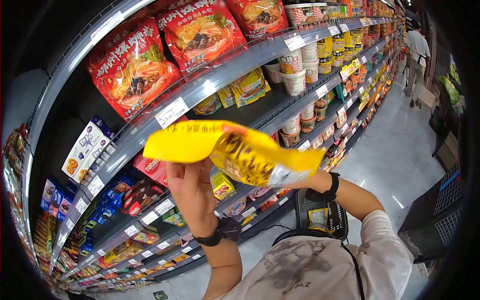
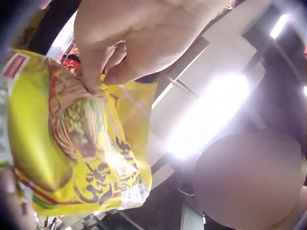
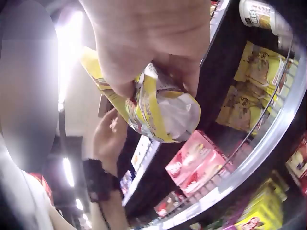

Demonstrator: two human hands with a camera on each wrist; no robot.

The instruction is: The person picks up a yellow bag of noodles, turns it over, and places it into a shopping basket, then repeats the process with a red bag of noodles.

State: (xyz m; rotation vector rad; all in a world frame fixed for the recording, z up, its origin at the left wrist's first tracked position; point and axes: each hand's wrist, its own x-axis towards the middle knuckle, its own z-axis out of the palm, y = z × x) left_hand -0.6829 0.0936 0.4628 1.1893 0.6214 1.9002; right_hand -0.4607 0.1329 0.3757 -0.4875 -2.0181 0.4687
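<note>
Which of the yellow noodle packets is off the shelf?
The yellow packet held up in the air, with the left grip and right grip pinching its ends. The other yellow packets sit on the shelf behind it.

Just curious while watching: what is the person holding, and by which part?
A yellow packet, in both hands: the left hand pinches its edge, the right hand grips one crumpled end.

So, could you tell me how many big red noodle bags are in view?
3, above the yellow packet: left red bag, middle red bag, right red bag, cropped at the top; more may hide behind them.
</note>
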